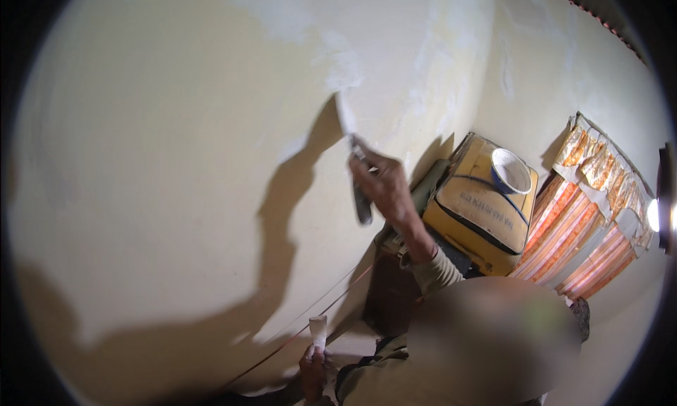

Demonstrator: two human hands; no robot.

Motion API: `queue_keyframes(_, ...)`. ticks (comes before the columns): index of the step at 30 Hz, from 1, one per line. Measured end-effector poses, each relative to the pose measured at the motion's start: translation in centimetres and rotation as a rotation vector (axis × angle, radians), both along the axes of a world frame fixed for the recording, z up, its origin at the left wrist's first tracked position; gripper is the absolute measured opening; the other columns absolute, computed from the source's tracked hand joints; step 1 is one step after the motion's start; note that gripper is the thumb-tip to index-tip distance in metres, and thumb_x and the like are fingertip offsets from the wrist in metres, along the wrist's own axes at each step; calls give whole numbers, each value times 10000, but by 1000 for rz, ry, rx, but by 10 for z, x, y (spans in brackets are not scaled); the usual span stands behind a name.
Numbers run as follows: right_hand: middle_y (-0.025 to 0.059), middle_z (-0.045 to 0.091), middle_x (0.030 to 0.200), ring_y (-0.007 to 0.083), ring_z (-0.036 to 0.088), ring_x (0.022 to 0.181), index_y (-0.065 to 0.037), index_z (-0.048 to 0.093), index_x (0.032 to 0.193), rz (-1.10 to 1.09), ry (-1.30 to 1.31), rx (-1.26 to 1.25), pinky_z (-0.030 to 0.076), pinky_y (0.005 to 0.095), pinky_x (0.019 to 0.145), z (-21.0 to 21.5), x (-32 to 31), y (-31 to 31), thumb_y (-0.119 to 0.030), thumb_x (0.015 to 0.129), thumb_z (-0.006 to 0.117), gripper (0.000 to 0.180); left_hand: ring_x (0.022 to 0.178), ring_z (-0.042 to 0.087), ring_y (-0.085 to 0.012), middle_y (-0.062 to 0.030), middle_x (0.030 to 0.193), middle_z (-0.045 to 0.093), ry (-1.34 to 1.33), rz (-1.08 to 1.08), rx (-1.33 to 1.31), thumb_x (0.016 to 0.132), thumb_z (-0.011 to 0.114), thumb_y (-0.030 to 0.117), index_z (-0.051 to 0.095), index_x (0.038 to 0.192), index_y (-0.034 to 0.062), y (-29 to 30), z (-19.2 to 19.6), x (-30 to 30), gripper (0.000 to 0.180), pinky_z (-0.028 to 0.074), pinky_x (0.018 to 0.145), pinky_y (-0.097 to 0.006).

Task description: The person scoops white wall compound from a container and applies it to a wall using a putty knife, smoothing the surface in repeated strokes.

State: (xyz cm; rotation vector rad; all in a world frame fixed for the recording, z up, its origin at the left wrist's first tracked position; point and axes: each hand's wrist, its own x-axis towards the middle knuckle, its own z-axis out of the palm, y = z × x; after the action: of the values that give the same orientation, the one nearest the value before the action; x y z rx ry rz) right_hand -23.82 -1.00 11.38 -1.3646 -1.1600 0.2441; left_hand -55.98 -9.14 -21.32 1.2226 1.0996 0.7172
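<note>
Neither of my own hands shows in the head view. A person close by at the lower right, head blurred, stretches an arm in an olive sleeve [438,273] toward the wall [176,159]. That person's raised hand [386,187] grips a putty knife [362,201] by its dark handle. The knife's pale blade touches or nearly touches the plaster below a white smear [342,67]. Lower down, another hand [312,374], seemingly the same person's, holds a pale, flared tool [319,332] that looks like a second scraper with white on it.
A white bowl [511,172] stands on a yellow-brown case [476,205] with dark trim in the corner. Orange striped curtains [564,222] hang right of it. A thin reddish cord or strip [282,346] runs low along the wall. A large arm shadow [282,215] crosses the plaster.
</note>
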Motion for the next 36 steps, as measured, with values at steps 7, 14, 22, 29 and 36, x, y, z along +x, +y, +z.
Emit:
queue_keyframes(7, 3, 611, 682, 67, 557, 533, -18, 557, 1391, 93, 107, -97, 473, 265, 479, -7, 6, -36, -184, 993, 594, 432, 605, 527, -97, -3, 687, 585, -86, 127, -64, 1002, 522, 271, 641, 876, 38, -12, 5, 7, 291, 431, 564, -279)
queue_keyframes(14, -15, 521, 632, 85, 483, 498, -33, 665, 864, 46, 527, 288, 392, 267, 449, -28, 170, 28, -271, 933, 631, 250, 628, 537, -94, -14, 735, 622, -34, 156, 13, 1006, 536, 255, 665, 950, 20, -12, -75, -21, 274, 441, 588, -268)
queue_keyframes(22, -42, 519, 602, 33, 424, 502, 68, 669, 1186, 52, 292, 217, 337, 248, 445, 4, 78, 25, -209, 976, 608, 353, 624, 555, -95, -3, 689, 604, -9, 4, 23, 1025, 493, 301, 664, 908, 26, -12, 2, -19, 345, 447, 586, -268)
queue_keyframes(29, 115, 629, 670, 133, 587, 611, 57, 647, 1177, 90, -238, 264, 524, 341, 635, -28, 9, 5, -173, 947, 602, 329, 623, 570, -106, -33, 732, 623, -16, 24, 17, 1025, 495, 282, 641, 900, 23, -12, 26, 2, 323, 461, 583, -276)
queue_keyframes(36, 103, 580, 621, 103, 553, 578, 91, 636, 1171, -55, 72, 55, 484, 307, 553, -25, 72, -1, -191, 963, 590, 353, 644, 580, -142, -58, 741, 639, 46, -8, -8, 1022, 525, 313, 650, 954, 31, -4, -6, -6, 316, 478, 612, -307)
